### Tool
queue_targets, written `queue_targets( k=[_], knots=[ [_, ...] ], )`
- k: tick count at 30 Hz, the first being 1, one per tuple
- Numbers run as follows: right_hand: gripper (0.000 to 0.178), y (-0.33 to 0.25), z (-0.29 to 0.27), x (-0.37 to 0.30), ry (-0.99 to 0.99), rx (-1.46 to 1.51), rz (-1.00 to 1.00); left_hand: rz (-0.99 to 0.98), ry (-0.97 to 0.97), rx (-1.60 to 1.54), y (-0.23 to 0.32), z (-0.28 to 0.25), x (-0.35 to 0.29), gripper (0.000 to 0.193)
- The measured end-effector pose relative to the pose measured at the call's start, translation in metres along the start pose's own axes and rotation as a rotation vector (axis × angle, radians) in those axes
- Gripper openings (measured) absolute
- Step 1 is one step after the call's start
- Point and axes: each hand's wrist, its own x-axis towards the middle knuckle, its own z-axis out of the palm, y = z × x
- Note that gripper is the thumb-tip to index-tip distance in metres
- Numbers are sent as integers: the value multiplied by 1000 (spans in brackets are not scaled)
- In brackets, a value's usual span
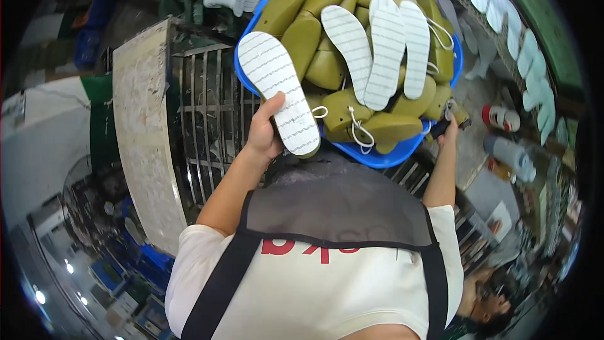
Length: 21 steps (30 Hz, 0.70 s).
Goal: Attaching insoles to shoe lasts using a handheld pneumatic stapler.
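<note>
My left hand (pixel 266 127) is closed round an olive shoe last with a white, wavy-lined insole (pixel 280 91) on its sole, the thumb lying on the insole. That last is held over the left rim of a blue tub (pixel 384 161). Inside the tub lie many olive shoe lasts (pixel 393 131), several with white cord loops. Three more insoles, one of them a white striped insole (pixel 385 50), lie on top of the pile. At the tub's right edge, my right hand (pixel 448 131) is closed round a dark object (pixel 443 127) whose kind I cannot make out.
A metal rack (pixel 211 110) and a pale worn board (pixel 143 132) stand on the left. Along the upper right runs a row of white insoles (pixel 497 9). A red-and-white container (pixel 501 118) and a clear bottle (pixel 511 157) stand right; another person (pixel 487 299) is at lower right.
</note>
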Motion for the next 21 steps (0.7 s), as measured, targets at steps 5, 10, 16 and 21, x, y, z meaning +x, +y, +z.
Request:
queue_targets(
  k=[5,10,16,21],
  knots=[
    [54,-20,-1,70,701,-524,-84,218,-27,-329,6,11,-26,75],
    [25,-90,178,-113,25,-123,-723,442,-140,-285,18,14,-35,79],
    [100,-12,367,-309,-1154,-490,515,873,-36,526,53,-16,-3,78],
    [84,32,580,-363,-1544,-638,232,915,511,479,63,-93,34,51]
  ],
)
